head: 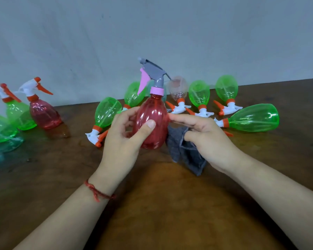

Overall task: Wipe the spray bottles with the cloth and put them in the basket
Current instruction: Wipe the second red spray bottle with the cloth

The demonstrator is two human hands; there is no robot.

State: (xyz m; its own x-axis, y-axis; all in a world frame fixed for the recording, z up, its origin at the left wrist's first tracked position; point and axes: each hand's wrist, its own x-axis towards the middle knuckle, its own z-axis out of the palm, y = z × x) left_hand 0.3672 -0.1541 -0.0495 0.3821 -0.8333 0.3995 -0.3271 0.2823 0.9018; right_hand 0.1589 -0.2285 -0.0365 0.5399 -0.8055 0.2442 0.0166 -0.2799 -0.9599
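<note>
Wrists: two bare forearms come in from the bottom edge over the brown wooden table [161, 213]. The left one wears a thin red string bracelet [98, 191].
Left hand: the left hand [123, 136] has its fingers and thumb curled round the belly of the see-through red plastic spray bottle with a pink collar and grey top [153, 121].
Right hand: the right hand [208, 141] holds a small dark grey cloth [186, 156] tucked under its curled fingers. One straight finger touches the red bottle's right side.
Red bottle: it is straight up, long way up and down, spray top highest, nose pointing left.
Cloth and bottle: the cloth hangs just beside the bottle's lower right. The right hand is nearer, so I think the cloth must go left onto the bottle.
Behind: see-through green plastic spray bottles with white and orange tops [199, 94] lie on their sides, with one clear bottle [178, 89] among them.
Far left: a red standing bottle [43, 112] and a green standing bottle [18, 114].
Hard to see: no basket shows. Blurry bottles at the left edge are cut off. I cannot tell if the red bottle's bottom touches the table.
</note>
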